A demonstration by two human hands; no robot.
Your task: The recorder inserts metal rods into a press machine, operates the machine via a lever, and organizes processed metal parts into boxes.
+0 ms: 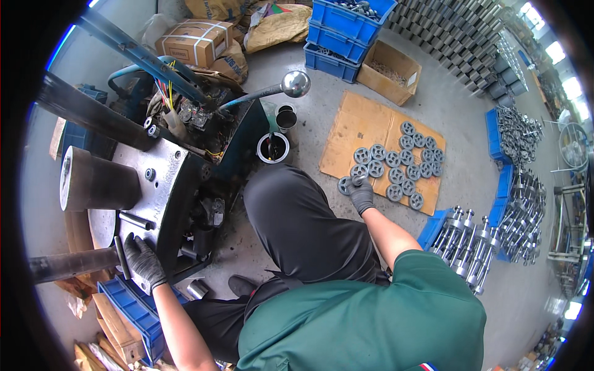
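1. Grey spoked wheel (343, 185): at the near edge of the cardboard sheet (346, 130), toward its left corner, partly past that edge.
2. Right hand (361, 195), gloved, just beside it, fingers curled about something small and metallic; I can't tell whether they pinch it or the wheel.
3. My read of the step: wheel handling, pick-up or set-down unclear. The next move calls for a sure rim hold, clear of neighbours.
4. Other spoked wheels (413, 172) cluster toward the sheet's right edge.
5. Left hand (144, 263), gloved, over the steel plate's (164, 161) near edge, beside a dark bar (120, 256); I can't tell if it's gripped.
6. Short rod (137, 221) lies on the plate, in from that edge.
7. Beyond the sheet's right corner: blue crate (433, 230) with metal shafts (455, 238).
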